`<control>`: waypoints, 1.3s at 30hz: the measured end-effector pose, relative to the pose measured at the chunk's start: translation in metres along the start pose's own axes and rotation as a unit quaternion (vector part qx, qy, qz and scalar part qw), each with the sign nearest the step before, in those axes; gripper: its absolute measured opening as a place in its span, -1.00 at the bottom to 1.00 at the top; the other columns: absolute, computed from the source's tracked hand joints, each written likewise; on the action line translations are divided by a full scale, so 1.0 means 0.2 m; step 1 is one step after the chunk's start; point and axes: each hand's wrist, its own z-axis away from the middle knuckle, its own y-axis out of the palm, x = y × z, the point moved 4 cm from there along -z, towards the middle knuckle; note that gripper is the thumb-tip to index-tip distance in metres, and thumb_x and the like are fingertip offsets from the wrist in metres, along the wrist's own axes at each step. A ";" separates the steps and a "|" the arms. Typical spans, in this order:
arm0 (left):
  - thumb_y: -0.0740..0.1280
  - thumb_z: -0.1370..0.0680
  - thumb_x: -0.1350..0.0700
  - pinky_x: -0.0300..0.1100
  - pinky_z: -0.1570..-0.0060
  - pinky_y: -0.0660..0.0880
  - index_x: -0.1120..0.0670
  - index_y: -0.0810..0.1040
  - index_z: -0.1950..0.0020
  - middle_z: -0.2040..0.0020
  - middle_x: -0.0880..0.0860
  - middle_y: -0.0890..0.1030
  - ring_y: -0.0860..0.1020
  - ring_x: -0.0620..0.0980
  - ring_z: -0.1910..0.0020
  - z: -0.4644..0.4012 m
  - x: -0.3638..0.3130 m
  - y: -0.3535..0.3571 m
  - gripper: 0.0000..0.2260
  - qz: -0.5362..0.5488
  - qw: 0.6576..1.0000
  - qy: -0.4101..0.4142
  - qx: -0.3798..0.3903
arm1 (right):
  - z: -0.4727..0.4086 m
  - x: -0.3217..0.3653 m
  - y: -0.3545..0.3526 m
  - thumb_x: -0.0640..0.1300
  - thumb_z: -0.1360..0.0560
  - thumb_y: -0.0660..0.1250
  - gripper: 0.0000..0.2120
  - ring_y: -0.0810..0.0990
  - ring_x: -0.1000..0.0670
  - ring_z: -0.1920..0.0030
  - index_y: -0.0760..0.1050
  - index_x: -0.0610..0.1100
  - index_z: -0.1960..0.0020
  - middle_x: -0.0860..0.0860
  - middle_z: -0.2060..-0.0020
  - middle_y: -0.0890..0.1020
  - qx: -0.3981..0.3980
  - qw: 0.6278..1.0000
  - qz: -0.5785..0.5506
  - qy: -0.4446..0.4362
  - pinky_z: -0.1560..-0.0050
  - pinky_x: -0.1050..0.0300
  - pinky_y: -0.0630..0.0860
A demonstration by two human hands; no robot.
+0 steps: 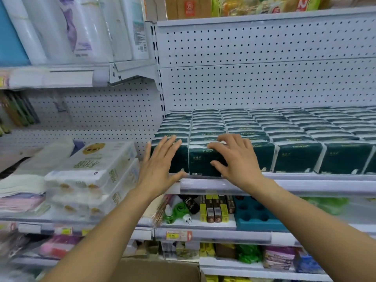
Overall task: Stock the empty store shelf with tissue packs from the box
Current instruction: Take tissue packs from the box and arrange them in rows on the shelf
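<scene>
Dark green tissue packs (301,159) fill the white shelf (305,185) in several rows from front to back. My left hand (159,165) lies flat with straight fingers against the front of the leftmost pack (179,159). My right hand (236,159) rests over the second front pack (200,161), fingers bent onto its top edge and thumb against its front face. The cardboard box (154,269) sits at the bottom of the view, between my forearms.
A white pegboard back wall (264,68) rises behind the packs. Wrapped toilet roll bundles (95,176) sit on the shelf to the left. Small goods and a blue tray (256,214) fill the shelf below. Paper towel rolls (81,27) stand at upper left.
</scene>
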 end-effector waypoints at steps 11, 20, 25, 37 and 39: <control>0.34 -0.55 -0.14 0.03 -0.51 -0.30 -0.05 0.01 -0.61 -0.61 -0.08 0.05 -0.08 -0.10 -0.59 -0.05 0.01 0.03 -0.26 -0.005 1.000 0.010 -0.002 | -0.07 0.06 0.11 0.19 -0.26 0.55 -0.16 0.46 -0.18 -0.32 0.35 -0.06 -0.43 -0.10 -0.33 0.49 0.104 0.987 0.125 -0.016 -0.29 -0.24 0.34; 0.36 -0.53 -0.14 0.04 -0.52 -0.30 -0.03 0.09 -0.60 -0.60 -0.05 0.14 0.00 -0.10 -0.58 -0.07 0.04 0.08 -0.27 0.002 1.000 0.019 -0.017 | -0.07 0.08 0.18 0.14 -0.30 0.52 -0.16 0.43 -0.20 -0.34 0.29 -0.12 -0.46 -0.13 -0.34 0.46 0.123 0.983 0.135 -0.002 -0.25 -0.24 0.39; 0.32 -0.53 -0.21 0.07 -0.50 -0.29 -0.02 0.16 -0.58 -0.58 -0.02 0.20 0.08 -0.06 -0.57 -0.07 0.02 0.07 -0.30 0.001 0.999 0.013 -0.036 | -0.05 0.11 0.19 0.21 -0.43 0.36 -0.16 0.25 -0.23 -0.48 0.12 -0.12 -0.55 -0.16 -0.48 0.30 0.140 0.980 0.139 0.009 -0.42 -0.31 0.19; -0.03 -0.50 -0.38 0.21 -0.48 -0.30 -0.03 0.18 -0.58 -0.57 -0.03 0.22 0.09 -0.03 -0.57 -0.07 -0.03 0.05 -0.27 -0.017 0.999 -0.010 -0.043 | -0.06 0.14 0.21 0.20 -0.49 0.33 -0.25 0.29 -0.22 -0.47 0.16 -0.09 -0.55 -0.15 -0.46 0.35 0.140 0.978 0.153 0.006 -0.41 -0.32 0.20; 0.09 -0.54 -0.34 0.21 -0.48 -0.29 -0.03 0.17 -0.58 -0.57 -0.02 0.21 0.09 -0.03 -0.57 -0.07 -0.03 0.06 -0.32 -0.016 0.999 -0.006 -0.037 | -0.06 0.14 0.21 0.20 -0.51 0.29 -0.25 0.24 -0.21 -0.49 0.12 -0.08 -0.56 -0.15 -0.48 0.30 0.154 0.977 0.146 0.011 -0.43 -0.33 0.15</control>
